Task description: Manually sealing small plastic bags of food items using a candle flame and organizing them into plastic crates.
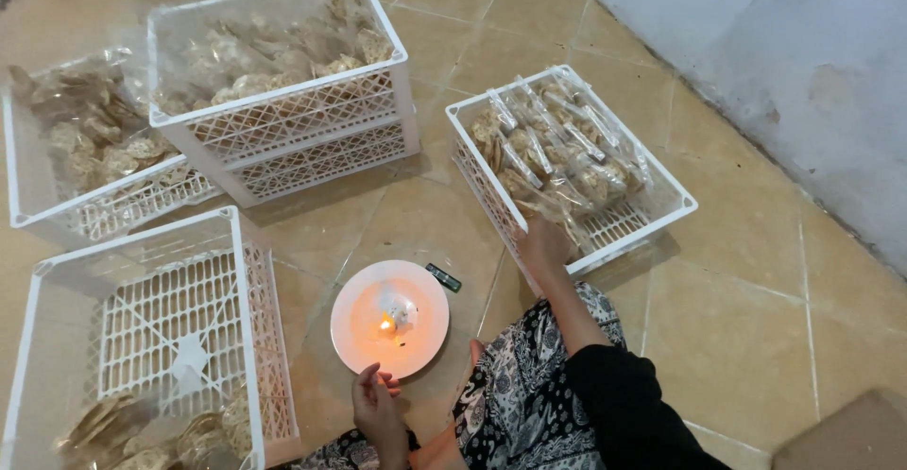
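Packets (557,153) sit in the crate (675,207) right of the plate (354,311) w/ candle (386,324). Your right hand (541,246) reaches in, grip hidden, can't tell. Left hand (375,402), loosely curled & empty, touches plate's near rim. Keep plastic off the flame.

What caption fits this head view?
Seated on tiles, right hand reaches into a crate of bagged crackers; left hand rests beside a candle plate.

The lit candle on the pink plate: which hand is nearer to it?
Left. The left hand rests at the pink plate's near rim, just below the candle; the right hand is off at the basket of packed crackers.
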